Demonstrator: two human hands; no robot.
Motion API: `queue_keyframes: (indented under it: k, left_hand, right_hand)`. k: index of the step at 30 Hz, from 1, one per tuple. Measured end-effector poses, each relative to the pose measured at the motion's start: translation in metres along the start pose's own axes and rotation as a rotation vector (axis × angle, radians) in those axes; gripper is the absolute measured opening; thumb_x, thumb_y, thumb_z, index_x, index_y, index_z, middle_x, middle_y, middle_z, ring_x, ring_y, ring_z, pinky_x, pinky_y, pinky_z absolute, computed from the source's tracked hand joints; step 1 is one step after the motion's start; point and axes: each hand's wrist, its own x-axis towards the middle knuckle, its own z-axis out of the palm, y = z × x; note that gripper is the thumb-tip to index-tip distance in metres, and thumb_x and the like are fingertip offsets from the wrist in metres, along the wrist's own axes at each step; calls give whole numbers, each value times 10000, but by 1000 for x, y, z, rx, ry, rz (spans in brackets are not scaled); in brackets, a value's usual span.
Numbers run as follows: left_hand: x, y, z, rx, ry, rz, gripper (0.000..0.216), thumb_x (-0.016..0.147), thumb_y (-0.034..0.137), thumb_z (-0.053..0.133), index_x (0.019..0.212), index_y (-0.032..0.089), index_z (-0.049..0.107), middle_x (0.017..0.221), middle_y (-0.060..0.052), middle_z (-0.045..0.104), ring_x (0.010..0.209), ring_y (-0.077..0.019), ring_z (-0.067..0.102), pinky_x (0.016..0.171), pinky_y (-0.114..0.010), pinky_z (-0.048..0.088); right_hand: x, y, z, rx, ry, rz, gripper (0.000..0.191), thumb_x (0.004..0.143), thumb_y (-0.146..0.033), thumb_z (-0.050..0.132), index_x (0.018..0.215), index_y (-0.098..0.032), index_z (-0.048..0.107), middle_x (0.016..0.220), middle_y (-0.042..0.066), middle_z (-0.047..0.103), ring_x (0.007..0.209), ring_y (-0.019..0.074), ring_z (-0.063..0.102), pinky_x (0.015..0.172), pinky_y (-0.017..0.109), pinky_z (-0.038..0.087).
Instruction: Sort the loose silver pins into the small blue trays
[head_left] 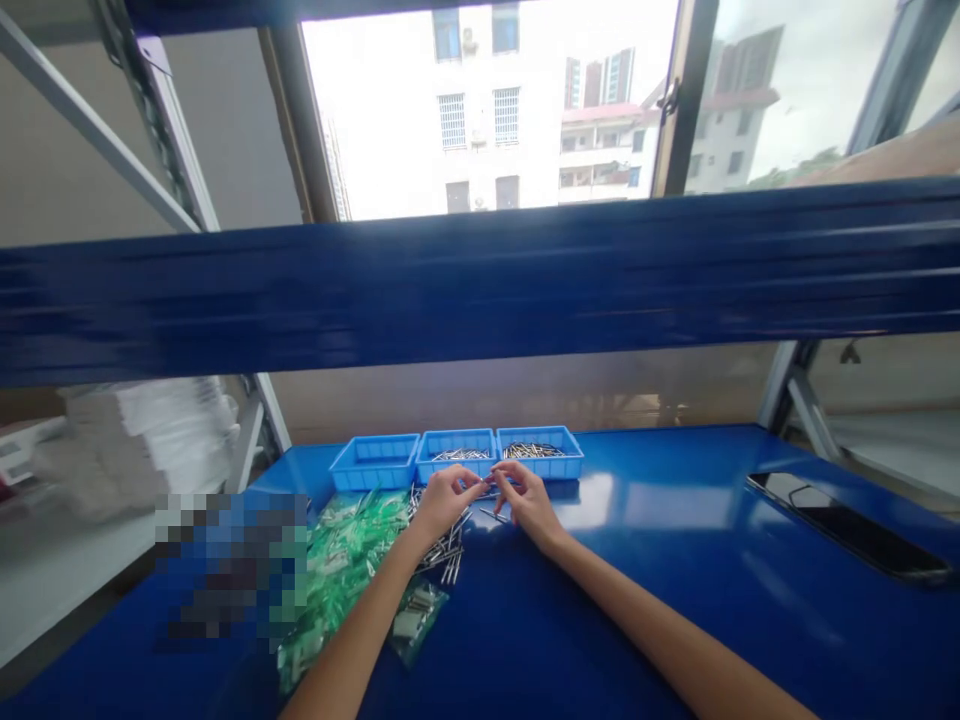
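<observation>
My left hand and my right hand meet fingertip to fingertip above the blue table, just in front of the small blue bins. Thumb and fingers of each hand are pinched together; whatever is between them is too small to make out. Beneath my left hand lies a loose pile of thin metal rods. A few more rods lie between the hands. The middle bin and the right bin hold similar thin metal pieces, and the left bin stands beside them.
Green plastic bags are heaped left of my left forearm, with one small filled bag nearer me. A black phone lies at the right. A blue shelf beam crosses above the table. White stacked material stands at left.
</observation>
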Motion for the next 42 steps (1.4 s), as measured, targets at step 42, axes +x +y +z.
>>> queue_keyframes:
  k: [42]
  left_hand:
    - [19, -25, -25, -396, 425, -411, 354, 686, 409, 553, 808, 98, 667, 708, -75, 677, 381, -61, 437, 402, -199, 316]
  right_hand:
    - [-11, -3, -22, -871, -116, -190, 197, 750, -284, 503, 854, -229, 661, 868, 19, 618, 841, 173, 517, 757, 285, 382]
